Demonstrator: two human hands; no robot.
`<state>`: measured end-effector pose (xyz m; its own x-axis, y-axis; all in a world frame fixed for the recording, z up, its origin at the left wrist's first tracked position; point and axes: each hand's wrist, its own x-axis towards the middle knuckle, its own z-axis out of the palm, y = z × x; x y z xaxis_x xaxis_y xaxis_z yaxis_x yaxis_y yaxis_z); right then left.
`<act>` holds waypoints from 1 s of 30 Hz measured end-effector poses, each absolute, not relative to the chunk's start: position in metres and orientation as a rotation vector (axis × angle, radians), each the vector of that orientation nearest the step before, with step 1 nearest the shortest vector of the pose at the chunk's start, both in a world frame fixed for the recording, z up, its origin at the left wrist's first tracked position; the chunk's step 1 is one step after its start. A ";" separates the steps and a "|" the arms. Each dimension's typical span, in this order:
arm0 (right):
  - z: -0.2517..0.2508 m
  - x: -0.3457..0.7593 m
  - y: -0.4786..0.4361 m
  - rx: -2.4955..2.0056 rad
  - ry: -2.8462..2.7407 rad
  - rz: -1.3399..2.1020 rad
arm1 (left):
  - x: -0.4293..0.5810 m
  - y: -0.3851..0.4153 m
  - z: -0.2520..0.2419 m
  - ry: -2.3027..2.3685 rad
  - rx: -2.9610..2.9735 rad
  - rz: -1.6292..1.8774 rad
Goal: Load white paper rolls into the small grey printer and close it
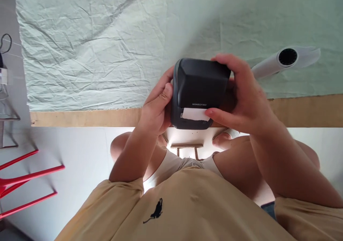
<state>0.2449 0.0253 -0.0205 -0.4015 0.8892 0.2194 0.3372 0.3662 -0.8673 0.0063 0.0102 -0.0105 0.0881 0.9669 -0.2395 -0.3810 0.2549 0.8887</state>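
A black label printer [202,85] with small lettering on its front is held up between both hands, near the table's front edge. A strip of white paper [191,114] lies across its lower front face. My left hand [158,103] grips the printer's left side, thumb along the edge. On the other side, my right hand [245,94] holds the upper right corner with its fingers, while the thumb rests on the right end of the paper strip. The printer's underside and back are hidden.
A pale green wrinkled cloth [93,55] covers the wooden table [85,116]. On the right lies a white tube-like object [270,66] with a dark round end. Red legs of a stool or chair [34,171] show on the floor at lower left, below a metal rack [8,119].
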 end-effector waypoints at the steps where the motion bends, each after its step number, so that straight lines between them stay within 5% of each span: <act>1: -0.019 0.245 0.027 -1.037 -1.951 0.962 | 0.007 0.010 -0.010 1.006 0.749 1.155; 18: 0.008 0.252 0.021 -1.242 -2.055 0.380 | 0.007 0.016 -0.017 0.877 0.784 1.111; 30: 0.026 0.215 0.018 -1.531 -2.062 0.363 | -0.003 0.013 -0.021 0.778 0.935 1.018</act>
<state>0.2149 0.0177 0.0257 -0.2077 0.9427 0.2610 0.7972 0.3178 -0.5134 -0.0035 0.0127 -0.0213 0.3373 0.9354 -0.1058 -0.3482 0.2284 0.9092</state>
